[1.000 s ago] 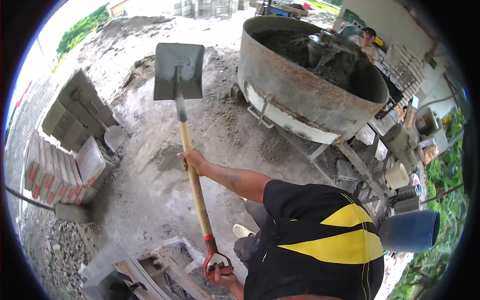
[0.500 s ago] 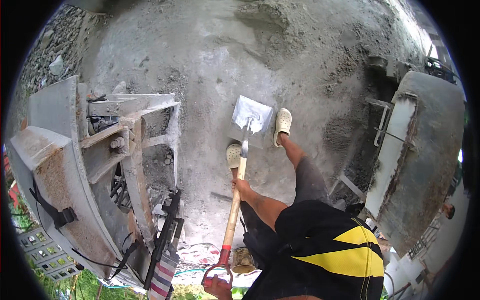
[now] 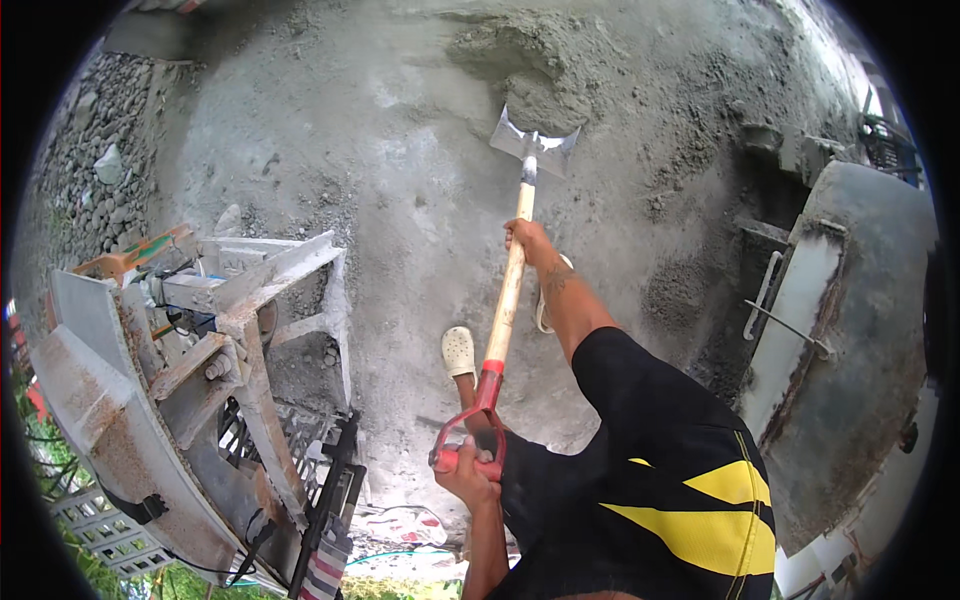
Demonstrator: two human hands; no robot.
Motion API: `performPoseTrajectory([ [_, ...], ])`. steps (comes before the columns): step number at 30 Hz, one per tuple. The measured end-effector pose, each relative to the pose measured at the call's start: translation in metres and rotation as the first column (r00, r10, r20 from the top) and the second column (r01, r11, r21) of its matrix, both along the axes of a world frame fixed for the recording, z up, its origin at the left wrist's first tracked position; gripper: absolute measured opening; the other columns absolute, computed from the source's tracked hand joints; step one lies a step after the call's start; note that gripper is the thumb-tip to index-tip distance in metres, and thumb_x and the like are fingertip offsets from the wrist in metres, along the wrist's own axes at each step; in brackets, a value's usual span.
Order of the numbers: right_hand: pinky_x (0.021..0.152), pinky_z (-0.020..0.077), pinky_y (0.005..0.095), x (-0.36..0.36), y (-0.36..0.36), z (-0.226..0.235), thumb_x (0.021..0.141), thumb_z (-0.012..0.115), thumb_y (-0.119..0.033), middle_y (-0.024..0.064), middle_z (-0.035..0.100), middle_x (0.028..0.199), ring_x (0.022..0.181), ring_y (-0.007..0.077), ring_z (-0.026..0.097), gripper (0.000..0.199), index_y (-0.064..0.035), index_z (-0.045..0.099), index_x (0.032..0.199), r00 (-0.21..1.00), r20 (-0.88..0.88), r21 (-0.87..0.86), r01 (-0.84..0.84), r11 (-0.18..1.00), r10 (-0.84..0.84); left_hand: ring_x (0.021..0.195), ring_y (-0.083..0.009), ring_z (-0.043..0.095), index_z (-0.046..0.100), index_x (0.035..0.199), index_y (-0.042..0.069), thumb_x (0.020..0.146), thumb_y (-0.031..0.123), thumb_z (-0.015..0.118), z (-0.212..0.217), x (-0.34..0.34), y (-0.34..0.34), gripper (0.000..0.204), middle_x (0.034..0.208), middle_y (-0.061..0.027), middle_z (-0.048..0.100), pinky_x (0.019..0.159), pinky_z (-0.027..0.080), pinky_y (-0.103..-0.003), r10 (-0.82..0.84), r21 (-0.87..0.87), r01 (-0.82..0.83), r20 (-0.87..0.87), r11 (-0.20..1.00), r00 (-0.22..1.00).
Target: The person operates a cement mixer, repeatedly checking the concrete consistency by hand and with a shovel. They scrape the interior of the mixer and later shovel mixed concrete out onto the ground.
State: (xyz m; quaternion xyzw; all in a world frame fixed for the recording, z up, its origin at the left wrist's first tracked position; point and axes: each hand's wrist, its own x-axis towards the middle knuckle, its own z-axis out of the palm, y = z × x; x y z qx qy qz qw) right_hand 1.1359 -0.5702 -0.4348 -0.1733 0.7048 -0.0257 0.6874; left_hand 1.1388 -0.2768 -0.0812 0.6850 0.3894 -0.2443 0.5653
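I hold a shovel with a pale wooden shaft [image 3: 508,285], a red D-shaped handle and a square metal blade [image 3: 545,149]. My right hand [image 3: 527,236] wraps round the shaft below the blade socket. Round the crossbar of the red handle [image 3: 487,395], my left hand [image 3: 468,478] is closed. The blade is at the near edge of a grey sand-like heap [image 3: 550,90]; its tip is partly hidden against the material. My feet are in cream clogs [image 3: 458,351], one mostly behind my right forearm.
At left stands a dusty metal machine frame [image 3: 262,290] with a dark bar beside it. A large rusty metal drum or hopper [image 3: 850,330] stands at right. Stones [image 3: 105,170] lie at the far left, and loose grey powder covers the ground [image 3: 390,240].
The shovel has gone forward, from flat ground near my feet to the heap. Both hands moved forward with it, still gripping, and the blade has tilted.
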Motion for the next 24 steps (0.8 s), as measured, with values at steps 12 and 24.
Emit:
performPoseTrajectory([
  [12, 0.046, 0.0494, 0.0332, -0.041, 0.056, 0.145, 0.083, 0.064, -0.005, 0.0071, 0.056, 0.064, 0.049, 0.0185, 0.055, 0.009, -0.0007, 0.057, 0.081, 0.997, 0.001, 0.031, 0.077, 0.997, -0.077, 0.043, -0.0197, 0.05, 0.047, 0.083, 0.004, 0.069, -0.008, 0.064, 0.055, -0.087, 0.116, 0.026, 0.06, -0.0073, 0.049, 0.039, 0.045, -0.033, 0.111, 0.103, -0.114, 0.033, 0.988, 0.993],
  [24, 0.049, 0.0495, 0.0339, -0.058, -0.054, 0.479, 0.085, 0.068, -0.008, 0.0048, 0.054, 0.071, 0.056, 0.016, 0.055, 0.023, -0.0059, 0.048, 0.097, 0.825, 0.444, -0.226, 0.48, 0.848, -0.349, 0.045, -0.0153, 0.049, 0.047, 0.094, 0.008, 0.078, 0.0, 0.063, 0.155, -0.004, 0.055, 0.024, 0.064, -0.0038, 0.049, 0.042, 0.045, -0.033, -0.292, -0.124, 0.318, 0.19, 0.94, 0.937],
])
